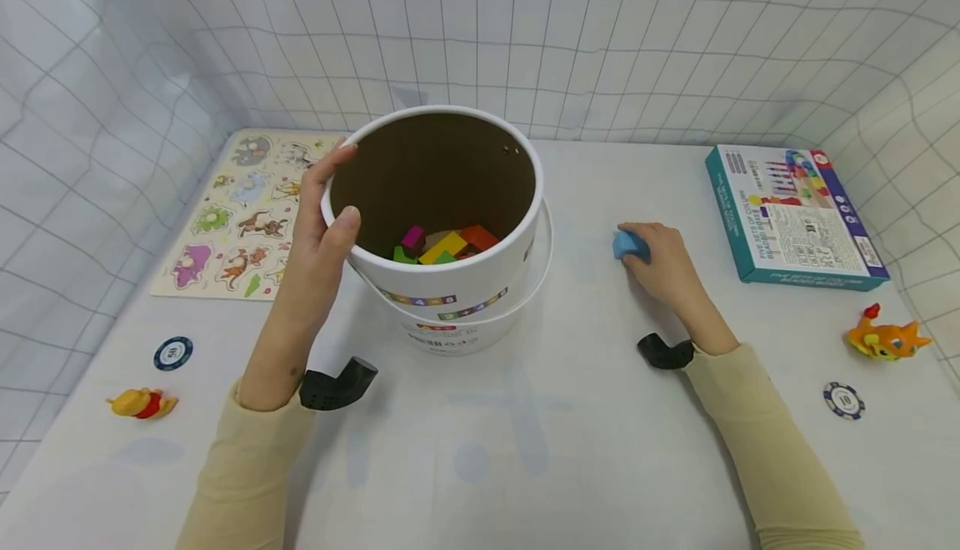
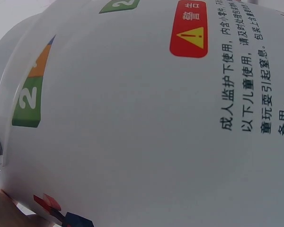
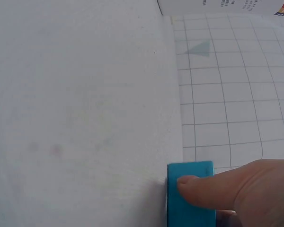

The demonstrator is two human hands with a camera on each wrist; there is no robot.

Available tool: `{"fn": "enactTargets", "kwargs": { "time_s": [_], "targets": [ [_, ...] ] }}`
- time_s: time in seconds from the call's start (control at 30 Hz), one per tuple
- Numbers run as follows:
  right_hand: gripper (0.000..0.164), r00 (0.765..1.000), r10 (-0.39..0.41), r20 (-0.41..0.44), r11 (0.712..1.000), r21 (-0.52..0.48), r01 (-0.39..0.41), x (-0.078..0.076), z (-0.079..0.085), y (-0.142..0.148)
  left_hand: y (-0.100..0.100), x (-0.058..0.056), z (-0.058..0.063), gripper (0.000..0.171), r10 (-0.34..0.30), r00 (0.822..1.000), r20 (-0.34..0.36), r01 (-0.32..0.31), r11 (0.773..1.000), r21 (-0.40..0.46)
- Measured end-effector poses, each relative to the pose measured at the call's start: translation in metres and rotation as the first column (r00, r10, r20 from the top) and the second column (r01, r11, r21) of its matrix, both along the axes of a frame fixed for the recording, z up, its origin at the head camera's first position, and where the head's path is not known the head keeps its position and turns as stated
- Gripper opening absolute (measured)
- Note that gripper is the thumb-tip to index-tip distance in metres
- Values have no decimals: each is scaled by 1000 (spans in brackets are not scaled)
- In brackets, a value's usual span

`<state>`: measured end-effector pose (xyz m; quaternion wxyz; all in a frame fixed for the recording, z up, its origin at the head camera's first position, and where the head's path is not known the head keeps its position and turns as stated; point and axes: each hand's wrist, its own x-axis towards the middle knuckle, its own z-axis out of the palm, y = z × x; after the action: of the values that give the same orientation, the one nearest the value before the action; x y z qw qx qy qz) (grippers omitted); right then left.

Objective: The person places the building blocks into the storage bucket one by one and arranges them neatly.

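A white bucket (image 1: 450, 287) with printed labels stands left of centre in the head view. Several coloured blocks (image 1: 450, 246) lie at its bottom. My left hand (image 1: 318, 225) grips the bucket's left rim, with the thumb curled over the edge. In the left wrist view the bucket's white wall (image 2: 132, 118) fills most of the picture, and a bit of the hand (image 2: 12, 213) shows at lower left. To the right of the bucket, my right hand (image 1: 663, 258) pinches a blue block (image 1: 628, 246) low over the table. The right wrist view shows the thumb on the blue block (image 3: 191, 203).
An animal puzzle board (image 1: 217, 242) lies behind the left arm. A boxed toy set (image 1: 798, 217) is at the far right. Small figures (image 1: 142, 403) (image 1: 887, 337) and poker chips (image 1: 173, 353) (image 1: 843, 401) lie at both sides. Grid-patterned sheeting (image 1: 480, 42) surrounds the table.
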<state>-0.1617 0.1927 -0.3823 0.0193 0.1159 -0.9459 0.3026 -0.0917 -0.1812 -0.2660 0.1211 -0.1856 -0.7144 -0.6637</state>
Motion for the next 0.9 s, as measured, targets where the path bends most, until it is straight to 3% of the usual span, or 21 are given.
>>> {"fn": "enactTargets", "kwargs": {
  "time_s": [0.3,0.43,0.57,0.73,0.8,0.9],
  "targets": [
    [43,996,-5,89,997,-70,12,4,-1,0,1,-1,-1,59,9,1000,1,-9,1000,-22],
    [44,992,33,120,985,-172,-12,7,9,-5,2,-1,-1,59,13,1000,2,-13,999,-29],
    [44,994,54,93,940,-342,-20,17,41,-17,1,-1,0,57,18,1000,-2,-18,999,-36],
    [44,987,103,-121,825,-545,-153,35,101,-44,0,0,1,57,16,1000,5,-16,1000,-20],
    [46,972,131,-196,787,-576,-223,42,122,-57,0,1,1,57,15,1000,10,-15,1000,-15],
    [47,945,202,-258,769,-555,-317,48,144,-78,0,1,1,57,13,1000,15,-13,1000,-13]
  ]
}}
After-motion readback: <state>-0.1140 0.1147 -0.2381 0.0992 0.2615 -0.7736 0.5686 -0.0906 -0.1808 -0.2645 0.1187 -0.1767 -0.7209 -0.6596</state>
